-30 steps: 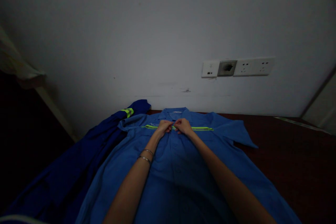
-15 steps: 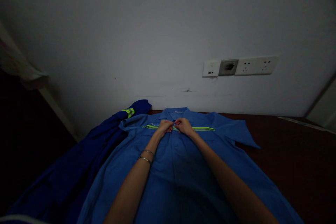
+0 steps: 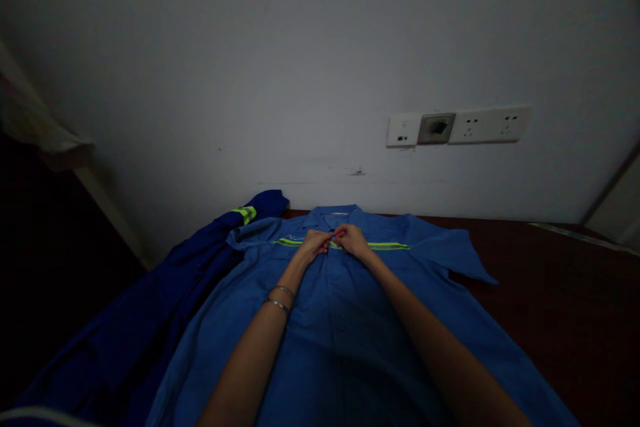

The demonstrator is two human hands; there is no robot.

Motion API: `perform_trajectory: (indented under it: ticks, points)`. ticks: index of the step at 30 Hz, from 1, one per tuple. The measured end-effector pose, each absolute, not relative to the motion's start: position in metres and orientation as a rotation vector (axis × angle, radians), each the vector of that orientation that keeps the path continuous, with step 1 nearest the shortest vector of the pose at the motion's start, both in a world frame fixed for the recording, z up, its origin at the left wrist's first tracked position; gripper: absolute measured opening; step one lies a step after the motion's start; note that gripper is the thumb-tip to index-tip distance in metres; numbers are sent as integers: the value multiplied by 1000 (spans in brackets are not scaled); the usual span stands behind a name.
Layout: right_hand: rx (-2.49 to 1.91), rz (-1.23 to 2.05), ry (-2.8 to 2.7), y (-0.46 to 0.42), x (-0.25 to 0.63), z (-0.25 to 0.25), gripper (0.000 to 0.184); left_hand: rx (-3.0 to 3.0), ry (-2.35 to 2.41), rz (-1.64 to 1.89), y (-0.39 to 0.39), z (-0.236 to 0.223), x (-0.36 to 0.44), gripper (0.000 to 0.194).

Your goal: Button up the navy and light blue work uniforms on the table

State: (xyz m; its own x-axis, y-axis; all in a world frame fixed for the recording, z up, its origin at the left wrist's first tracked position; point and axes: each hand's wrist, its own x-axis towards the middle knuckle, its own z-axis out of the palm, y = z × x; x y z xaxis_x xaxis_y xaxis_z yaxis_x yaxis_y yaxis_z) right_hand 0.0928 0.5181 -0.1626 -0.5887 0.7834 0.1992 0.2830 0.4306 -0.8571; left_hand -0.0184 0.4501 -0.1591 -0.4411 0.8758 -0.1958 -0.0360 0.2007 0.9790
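Note:
A blue short-sleeved work shirt (image 3: 350, 320) lies spread out, its collar toward the wall and a yellow-green reflective band across the chest. My left hand (image 3: 316, 243) and my right hand (image 3: 351, 240) meet at its front opening, just below the collar and level with the band. Both are closed in a pinch on the shirt's front edge, fingertips nearly touching. The small detail between the fingertips is hidden. Two thin bracelets (image 3: 277, 299) circle my left wrist.
A darker blue garment (image 3: 145, 307) with a reflective band lies left of the shirt. Beneath is a dark reddish-brown table (image 3: 540, 280) against a pale wall (image 3: 280, 80). Sockets and switches (image 3: 487, 125) are set in the wall at right. Pale cloth (image 3: 43, 123) hangs at far left.
My hands stay pinched at the same spot on the shirt front, with only slight finger movement. The shirt and the darker garment lie as before.

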Motion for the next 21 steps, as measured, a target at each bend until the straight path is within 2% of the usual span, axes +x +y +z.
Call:
perform_trajectory:
  ticks: [5,12,21]
  points:
    - [-602,532,-2372,515,110,-160,11,761,1618,1386,452,-157,-14,26]
    - [-551,-61,-2555,501,123,-161,18,726,1599,1402,450,-156,-14,17]
    - [-557,-336,-2558,494,119,-163,23,705,1597,1403,451,-156,-15,14]
